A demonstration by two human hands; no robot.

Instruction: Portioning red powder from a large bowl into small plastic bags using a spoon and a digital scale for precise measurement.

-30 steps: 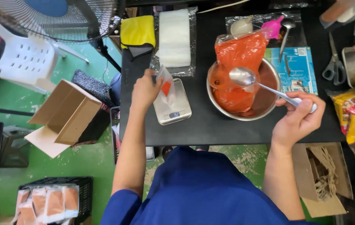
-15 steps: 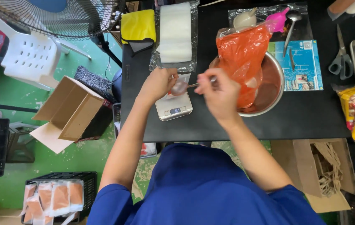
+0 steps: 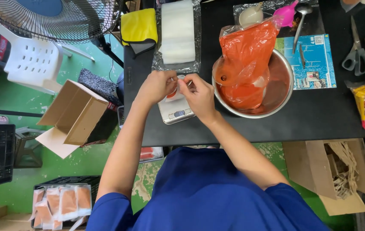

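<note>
left hand [image 3: 156, 87]: hovering over the small scale, fingers [image 3: 171, 81] pinching the top of a small clear pouch [image 3: 173, 92] with orange-red powder in it
right hand [image 3: 198, 96]: meeting the left hand at the same pouch, fingers [image 3: 183, 84] clenching on its upper edge from the 3 o'clock side
small clear pouch: sitting between both hands, just above the scale, mostly hidden by the fingers
digital scale [image 3: 175, 112]: lying flat on the counter [image 3: 251, 128] near its front edge, directly under the hands
steel bowl [image 3: 281, 92]: standing at 3 o'clock of the scale, just beside the right hand
big bag of orange powder [image 3: 244, 60]: sitting upright in the bowl, leaning toward 12 o'clock
stack of clear bags [image 3: 177, 32]: lying at 12 o'clock of the scale
yellow cloth [image 3: 138, 25]: lying at 11 o'clock, at the counter corner
pink funnel [image 3: 287, 15]: lying at 1 o'clock behind the big bag
scissors [image 3: 353, 49]: lying well apart at 2 o'clock
cardboard box [image 3: 73, 115]: standing open at 9 o'clock, off the counter, over the green floor
crate of filled pouches [image 3: 60, 203]: sitting on the floor at 7 o'clock
fan [image 3: 54, 19]: standing at 10 o'clock
</note>
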